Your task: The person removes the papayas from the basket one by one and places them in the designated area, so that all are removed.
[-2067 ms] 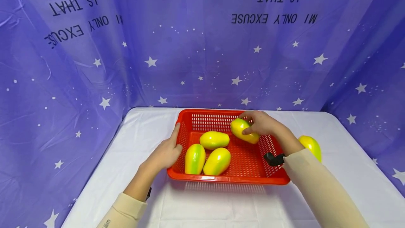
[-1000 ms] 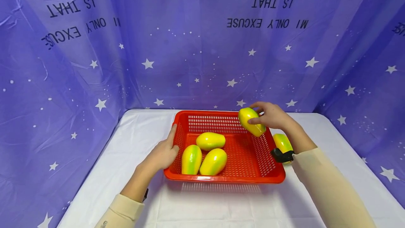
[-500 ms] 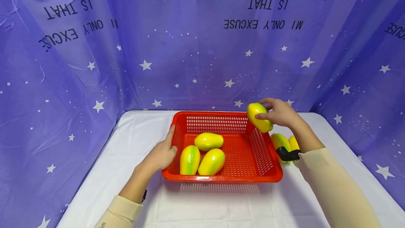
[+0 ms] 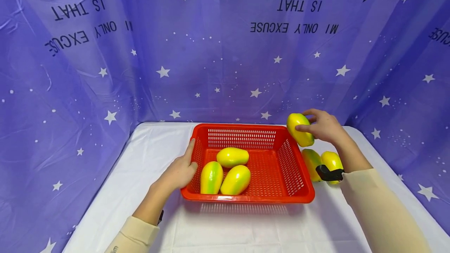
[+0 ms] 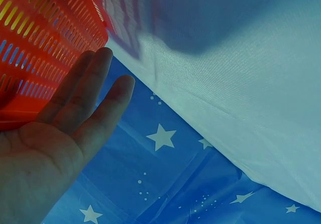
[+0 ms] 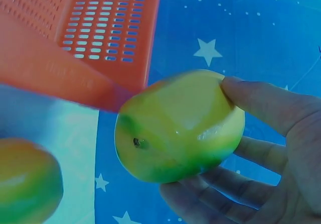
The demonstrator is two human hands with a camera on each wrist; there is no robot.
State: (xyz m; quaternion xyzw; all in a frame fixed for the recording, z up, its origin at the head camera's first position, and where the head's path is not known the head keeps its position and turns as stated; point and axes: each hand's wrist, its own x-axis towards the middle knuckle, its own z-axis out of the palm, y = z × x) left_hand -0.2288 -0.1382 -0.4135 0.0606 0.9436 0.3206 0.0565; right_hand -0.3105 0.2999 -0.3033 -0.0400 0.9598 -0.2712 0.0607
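A red plastic basket (image 4: 246, 198) with slotted walls stands on the white table. My left hand (image 4: 181, 171) rests against its left side, index finger along the rim; in the left wrist view its fingers (image 5: 85, 91) lie straight beside the outer wall. My right hand (image 4: 325, 128) holds a yellow-green papaya (image 4: 299, 130) above the basket's back right corner, thumb on one side and fingers on the other. Inside the basket lie three more papayas, one papaya (image 4: 233, 157) behind a left papaya (image 4: 212, 177) and a right papaya (image 4: 236, 180).
Two papayas lie on the table right of the basket, a nearer papaya (image 4: 311, 163) beside its wall and another papaya (image 4: 331, 161), partly behind the black wrist strap (image 4: 329, 173). A purple star-printed curtain (image 4: 225, 50) surrounds the white tablecloth (image 4: 158, 139).
My right hand has lifted the papaya from inside the basket and carried it rightward past the back right corner. My left hand has stayed at the basket's left side.
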